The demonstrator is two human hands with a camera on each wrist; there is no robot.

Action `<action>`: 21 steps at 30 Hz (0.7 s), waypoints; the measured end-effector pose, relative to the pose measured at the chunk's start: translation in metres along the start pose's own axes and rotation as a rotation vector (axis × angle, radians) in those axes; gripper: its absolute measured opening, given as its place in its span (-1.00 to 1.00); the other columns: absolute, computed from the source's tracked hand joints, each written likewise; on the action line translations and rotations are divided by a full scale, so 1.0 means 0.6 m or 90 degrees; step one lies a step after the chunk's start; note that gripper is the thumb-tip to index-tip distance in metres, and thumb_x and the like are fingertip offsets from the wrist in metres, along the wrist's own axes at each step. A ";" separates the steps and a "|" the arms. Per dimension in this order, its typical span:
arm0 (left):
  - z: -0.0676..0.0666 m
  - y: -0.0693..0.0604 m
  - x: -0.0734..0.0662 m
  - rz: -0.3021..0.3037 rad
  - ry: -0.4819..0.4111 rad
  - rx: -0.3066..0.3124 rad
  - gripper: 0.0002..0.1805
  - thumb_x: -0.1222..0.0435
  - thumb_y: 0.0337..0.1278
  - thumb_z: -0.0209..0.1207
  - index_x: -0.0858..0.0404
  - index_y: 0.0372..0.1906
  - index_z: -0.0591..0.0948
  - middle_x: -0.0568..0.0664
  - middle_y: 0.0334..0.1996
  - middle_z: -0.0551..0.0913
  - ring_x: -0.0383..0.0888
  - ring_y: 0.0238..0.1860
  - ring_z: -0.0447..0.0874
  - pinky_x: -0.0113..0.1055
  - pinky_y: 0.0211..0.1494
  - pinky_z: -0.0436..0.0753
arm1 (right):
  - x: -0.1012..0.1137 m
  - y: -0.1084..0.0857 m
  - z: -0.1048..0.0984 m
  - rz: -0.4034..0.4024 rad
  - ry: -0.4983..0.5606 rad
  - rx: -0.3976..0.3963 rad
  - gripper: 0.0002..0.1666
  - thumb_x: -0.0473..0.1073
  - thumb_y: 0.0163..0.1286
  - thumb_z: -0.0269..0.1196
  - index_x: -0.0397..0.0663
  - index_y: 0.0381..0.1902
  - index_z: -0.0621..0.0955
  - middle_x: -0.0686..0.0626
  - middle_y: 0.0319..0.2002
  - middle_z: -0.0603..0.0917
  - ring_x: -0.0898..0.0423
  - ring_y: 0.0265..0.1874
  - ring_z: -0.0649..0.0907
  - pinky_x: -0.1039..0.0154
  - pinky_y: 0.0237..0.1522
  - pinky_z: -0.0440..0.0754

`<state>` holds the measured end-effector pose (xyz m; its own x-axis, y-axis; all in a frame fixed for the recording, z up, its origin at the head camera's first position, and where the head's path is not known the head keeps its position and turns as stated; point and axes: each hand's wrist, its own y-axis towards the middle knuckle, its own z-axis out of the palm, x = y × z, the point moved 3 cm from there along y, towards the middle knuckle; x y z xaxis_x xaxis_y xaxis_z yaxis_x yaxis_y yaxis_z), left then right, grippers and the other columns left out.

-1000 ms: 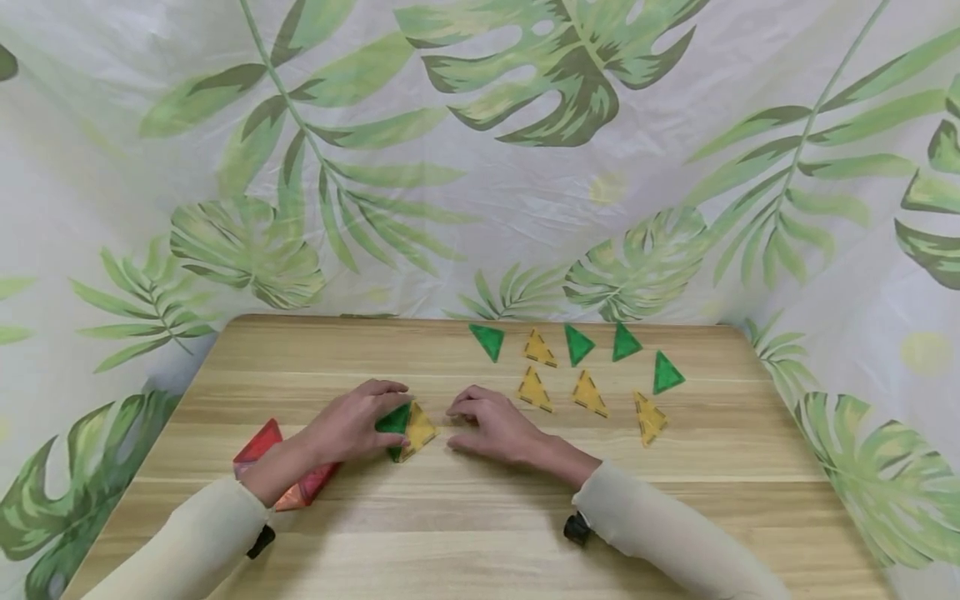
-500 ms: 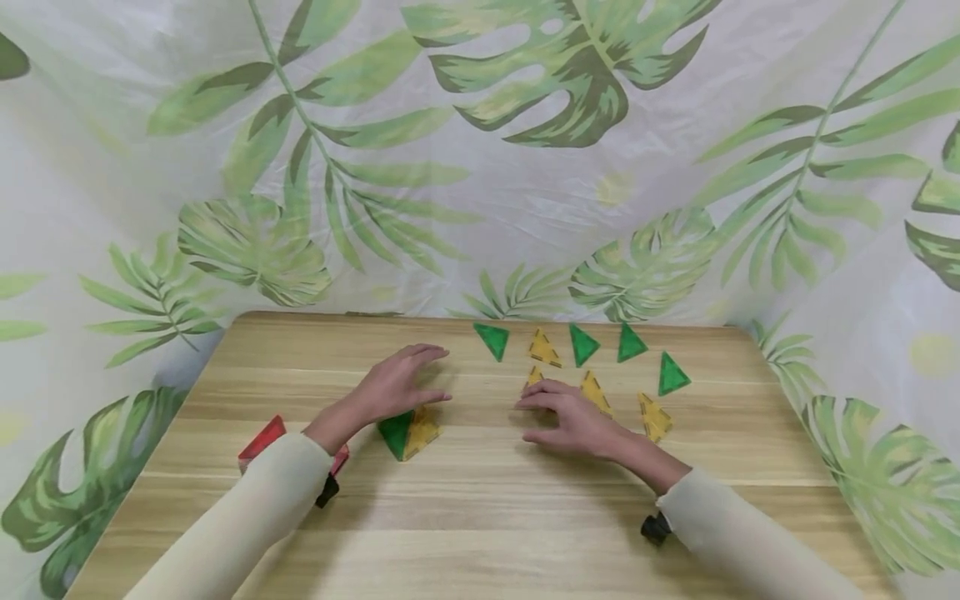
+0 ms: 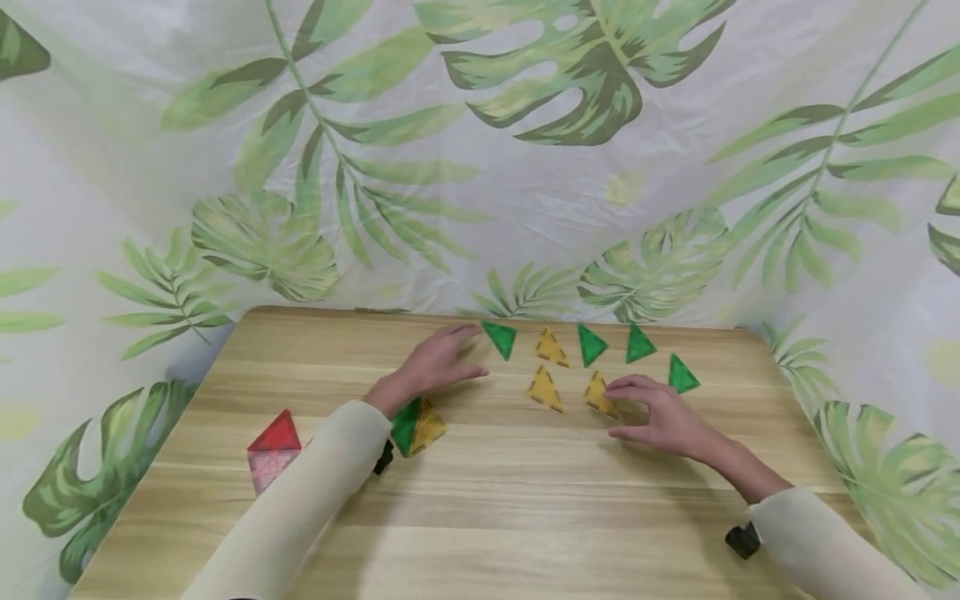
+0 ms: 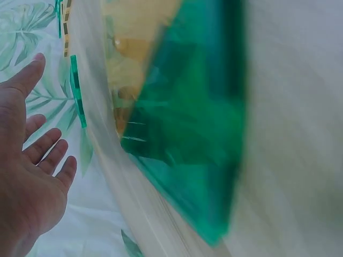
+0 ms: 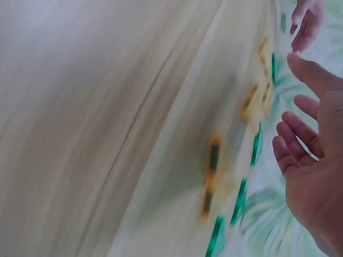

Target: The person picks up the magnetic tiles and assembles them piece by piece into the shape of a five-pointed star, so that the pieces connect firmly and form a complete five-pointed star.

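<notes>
My left hand (image 3: 438, 367) hovers with fingers extended, holding nothing. Its fingertips come near a green triangular tile (image 3: 501, 339) at the table's back. Below the left wrist lie a green triangular tile (image 3: 405, 429) and a yellow one (image 3: 430, 427), side by side with edges touching; the sleeve covers part of them. My right hand (image 3: 663, 421) is over the table with fingers loosely extended and nothing in them, its fingertips beside a yellow triangular tile (image 3: 598, 395). In the right wrist view another yellow tile (image 5: 210, 176) lies below that hand, hidden from the head view.
More yellow tiles (image 3: 545, 389) and green tiles (image 3: 640, 343) are spread over the back right of the wooden table (image 3: 525, 517). At the left, a red triangle (image 3: 277, 433) adjoins a pink square tile (image 3: 270, 468), partly covered by the left sleeve. Leaf-patterned cloth hangs behind.
My left hand has left the joined green and yellow tiles and moved forward and right towards the back green tile. My right hand has swept right to the yellow tiles.
</notes>
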<state>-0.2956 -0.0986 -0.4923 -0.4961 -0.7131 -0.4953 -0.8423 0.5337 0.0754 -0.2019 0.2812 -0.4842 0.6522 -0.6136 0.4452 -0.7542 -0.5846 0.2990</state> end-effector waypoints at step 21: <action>0.041 0.086 -0.019 -0.046 0.045 -0.032 -0.06 -0.05 0.15 0.53 0.27 0.53 0.44 0.18 0.57 0.33 0.17 0.52 0.37 0.06 0.46 0.53 | -0.084 -0.102 -0.035 0.085 -0.057 -0.052 -0.11 0.00 -0.13 0.77 -0.21 0.18 0.73 -0.20 0.13 0.74 -0.25 0.10 0.70 0.56 0.24 0.40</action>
<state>-0.3284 -0.0516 -0.5043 -0.4457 -0.7805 -0.4384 -0.8853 0.4570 0.0864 -0.1901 0.3590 -0.5072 0.5468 -0.7300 0.4100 -0.8362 -0.4512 0.3117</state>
